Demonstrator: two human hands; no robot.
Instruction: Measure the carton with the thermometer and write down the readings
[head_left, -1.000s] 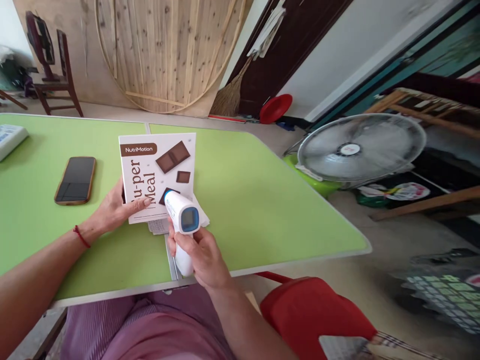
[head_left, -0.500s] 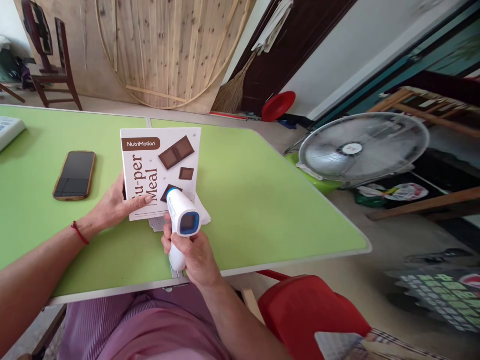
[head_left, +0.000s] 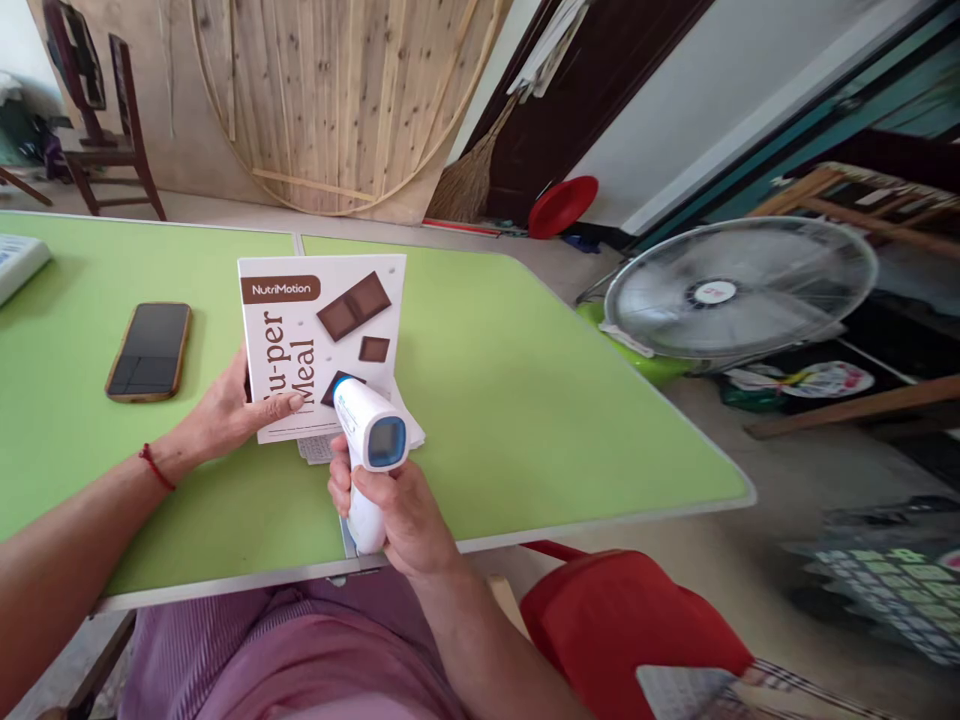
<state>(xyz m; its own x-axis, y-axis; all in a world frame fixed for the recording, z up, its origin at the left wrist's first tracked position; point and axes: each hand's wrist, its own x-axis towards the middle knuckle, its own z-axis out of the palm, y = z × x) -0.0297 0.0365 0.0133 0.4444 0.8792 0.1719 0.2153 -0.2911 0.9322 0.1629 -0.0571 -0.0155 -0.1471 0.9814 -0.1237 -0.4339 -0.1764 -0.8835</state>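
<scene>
My left hand (head_left: 238, 405) grips the left side of a white box (head_left: 292, 350) printed with "NutriMotion" and brown chocolate pieces. Its thumb lies across the front, and the other fingers are hidden behind. In my right hand (head_left: 401, 505) is a white infrared thermometer (head_left: 371, 425) with a blue-rimmed screen, held by its handle. The thermometer's front end overlaps the lower part of the box in this view; whether they touch I cannot tell. Papers (head_left: 319, 449) with small print lie beneath the box on the green table (head_left: 525, 400).
A phone (head_left: 150, 350) lies face up left of the box. Part of a white device (head_left: 19, 262) shows at the table's left edge. Beyond the right side stands a large fan (head_left: 739, 285). A red stool (head_left: 622, 630) is by the table's front edge.
My right hand has moved slightly right and toward me with the thermometer. Its screen looks lighter. The left hand and the box stay nearly in place.
</scene>
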